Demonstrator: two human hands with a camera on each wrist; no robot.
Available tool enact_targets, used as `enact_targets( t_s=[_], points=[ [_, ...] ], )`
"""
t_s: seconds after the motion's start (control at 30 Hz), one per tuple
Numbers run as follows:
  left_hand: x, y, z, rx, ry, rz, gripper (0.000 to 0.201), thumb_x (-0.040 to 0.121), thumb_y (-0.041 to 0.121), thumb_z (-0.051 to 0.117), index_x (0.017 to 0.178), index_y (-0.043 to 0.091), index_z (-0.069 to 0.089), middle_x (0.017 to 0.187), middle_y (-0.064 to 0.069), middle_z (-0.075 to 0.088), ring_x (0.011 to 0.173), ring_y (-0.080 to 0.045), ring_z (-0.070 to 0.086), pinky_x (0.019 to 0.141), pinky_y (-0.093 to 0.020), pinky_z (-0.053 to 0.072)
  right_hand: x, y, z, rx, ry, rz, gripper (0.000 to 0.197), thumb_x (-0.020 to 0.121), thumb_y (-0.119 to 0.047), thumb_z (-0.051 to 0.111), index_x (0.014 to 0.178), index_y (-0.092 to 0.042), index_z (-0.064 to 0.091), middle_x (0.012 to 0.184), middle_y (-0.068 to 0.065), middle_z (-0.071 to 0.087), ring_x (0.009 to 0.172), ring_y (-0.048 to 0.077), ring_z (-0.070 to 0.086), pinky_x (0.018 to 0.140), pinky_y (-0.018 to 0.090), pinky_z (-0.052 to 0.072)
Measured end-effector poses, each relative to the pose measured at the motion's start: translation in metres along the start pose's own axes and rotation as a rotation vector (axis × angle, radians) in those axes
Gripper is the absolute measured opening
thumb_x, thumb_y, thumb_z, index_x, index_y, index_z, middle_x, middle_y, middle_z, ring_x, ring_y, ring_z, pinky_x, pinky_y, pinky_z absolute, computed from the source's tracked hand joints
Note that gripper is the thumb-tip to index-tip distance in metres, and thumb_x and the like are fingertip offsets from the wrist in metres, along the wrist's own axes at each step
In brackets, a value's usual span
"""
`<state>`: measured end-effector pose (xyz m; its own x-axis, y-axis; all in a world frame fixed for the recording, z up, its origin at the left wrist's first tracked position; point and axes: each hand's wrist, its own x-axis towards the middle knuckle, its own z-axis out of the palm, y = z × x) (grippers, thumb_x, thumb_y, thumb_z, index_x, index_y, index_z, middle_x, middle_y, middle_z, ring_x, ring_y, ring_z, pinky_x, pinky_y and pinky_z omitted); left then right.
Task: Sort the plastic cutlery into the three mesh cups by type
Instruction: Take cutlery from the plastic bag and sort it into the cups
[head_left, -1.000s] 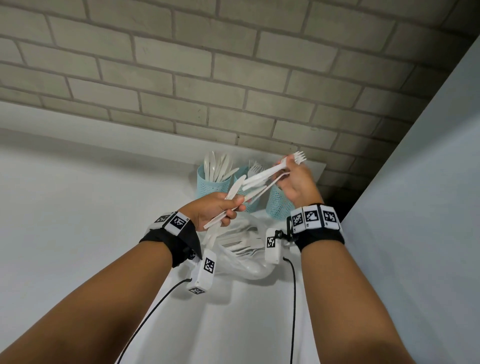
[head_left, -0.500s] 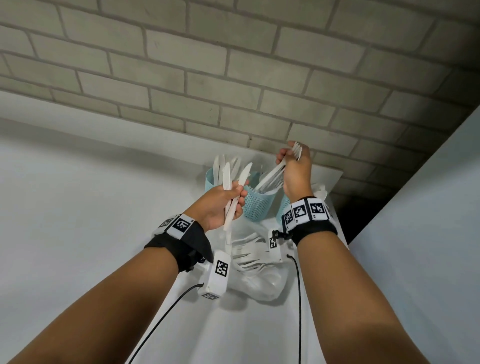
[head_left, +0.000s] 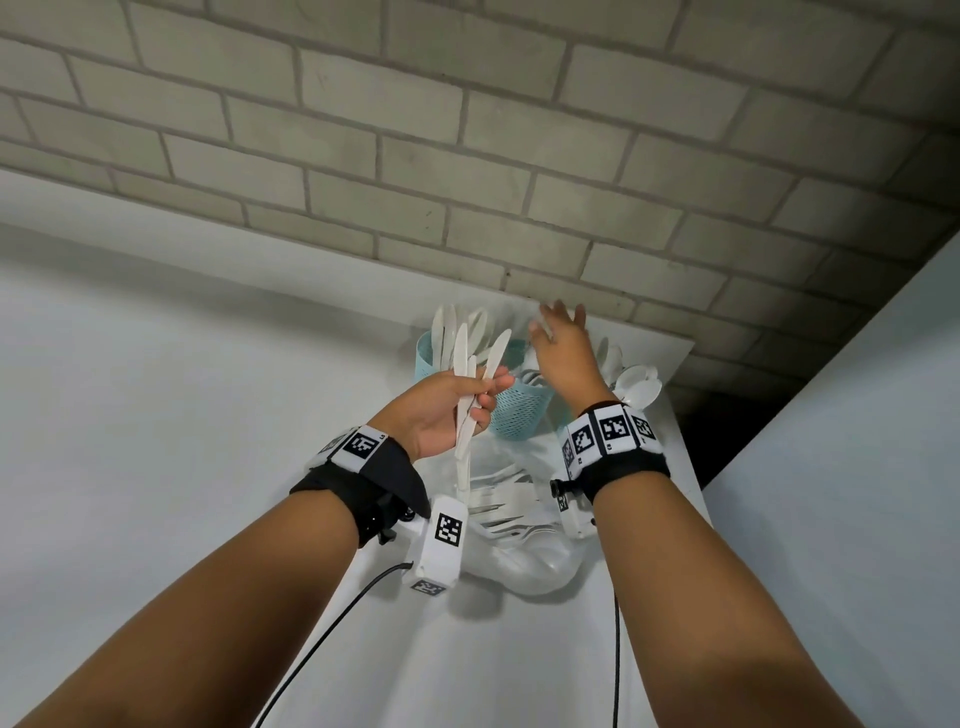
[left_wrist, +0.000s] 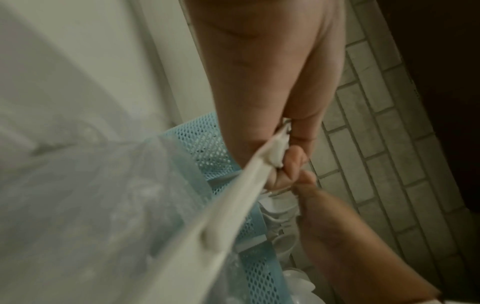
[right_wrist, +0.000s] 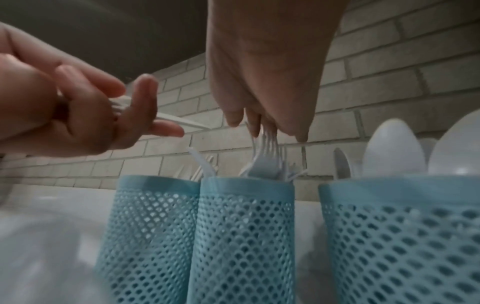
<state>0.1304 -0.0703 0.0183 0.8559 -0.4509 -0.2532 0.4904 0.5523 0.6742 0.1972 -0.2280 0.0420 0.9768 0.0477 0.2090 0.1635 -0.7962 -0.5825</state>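
Observation:
Three teal mesh cups stand in a row by the brick wall: the left cup (right_wrist: 153, 226) with knives, the middle cup (right_wrist: 244, 226) with forks (right_wrist: 267, 162), the right cup (right_wrist: 402, 236) with spoons (right_wrist: 389, 148). My left hand (head_left: 483, 395) grips a few white plastic knives (head_left: 465, 374), blades up, just in front of the left cup (head_left: 428, 358). My right hand (head_left: 558, 322) hovers over the middle cup (head_left: 519, 410), its straight fingers pointing down at the fork tines and holding nothing. A clear plastic bag (head_left: 519, 525) with more cutlery lies below both hands.
The cups stand on a white counter (head_left: 182, 415) at its far corner, against the brick wall (head_left: 467, 156). A white side panel (head_left: 857, 467) rises on the right. Cables hang from both wrist cameras over the counter's near part.
My right hand carried its forks down into the middle cup and let them go, and its fingers are now spread. My left hand turned its knives upright and stayed near the left cup.

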Motion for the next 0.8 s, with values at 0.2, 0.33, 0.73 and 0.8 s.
enact_targets(
  t_s=[0.2, 0.33, 0.73, 0.8],
  points=[
    [-0.012, 0.004, 0.005, -0.036, -0.158, -0.021, 0.032, 0.084, -0.002, 0.033, 0.11, 0.003, 0.051, 0.086, -0.003, 0.069, 0.055, -0.005, 0.049, 0.048, -0.013, 0.037, -0.03, -0.032, -0.029, 0.399, 0.311, -0.086, 0.035, 0.092, -0.025, 0.057, 0.125, -0.014, 0.057, 0.13, 0.004, 0.056, 0.11, 0.014, 0.053, 0.092, 0.024, 0.043],
    [-0.019, 0.002, 0.015, 0.016, -0.183, -0.005, 0.025, 0.098, 0.007, 0.032, 0.109, 0.003, 0.054, 0.09, -0.005, 0.07, 0.058, -0.004, 0.048, 0.049, -0.011, 0.038, -0.044, -0.042, -0.036, 0.288, 0.166, -0.049, 0.043, 0.092, -0.031, 0.056, 0.131, -0.014, 0.051, 0.122, 0.008, 0.059, 0.106, 0.019, 0.055, 0.09, 0.03, 0.045],
    [-0.03, 0.0, 0.02, 0.056, -0.254, -0.079, 0.052, 0.068, -0.019, 0.04, 0.109, 0.01, 0.054, 0.107, -0.016, 0.059, 0.066, -0.013, 0.056, 0.051, -0.017, 0.046, -0.078, -0.036, -0.036, 0.78, -0.321, 0.047, 0.023, 0.089, -0.003, 0.059, 0.112, -0.007, 0.063, 0.078, -0.001, 0.073, 0.062, 0.01, 0.068, 0.06, 0.017, 0.056],
    [-0.029, -0.002, 0.021, 0.032, -0.249, -0.092, 0.052, 0.066, -0.014, 0.036, 0.109, 0.01, 0.054, 0.107, -0.016, 0.056, 0.064, -0.014, 0.056, 0.05, -0.017, 0.046, -0.08, -0.035, -0.037, 0.799, -0.343, 0.04, 0.024, 0.087, 0.0, 0.06, 0.108, -0.011, 0.063, 0.075, -0.004, 0.073, 0.063, 0.008, 0.069, 0.058, 0.017, 0.055]
  ],
)
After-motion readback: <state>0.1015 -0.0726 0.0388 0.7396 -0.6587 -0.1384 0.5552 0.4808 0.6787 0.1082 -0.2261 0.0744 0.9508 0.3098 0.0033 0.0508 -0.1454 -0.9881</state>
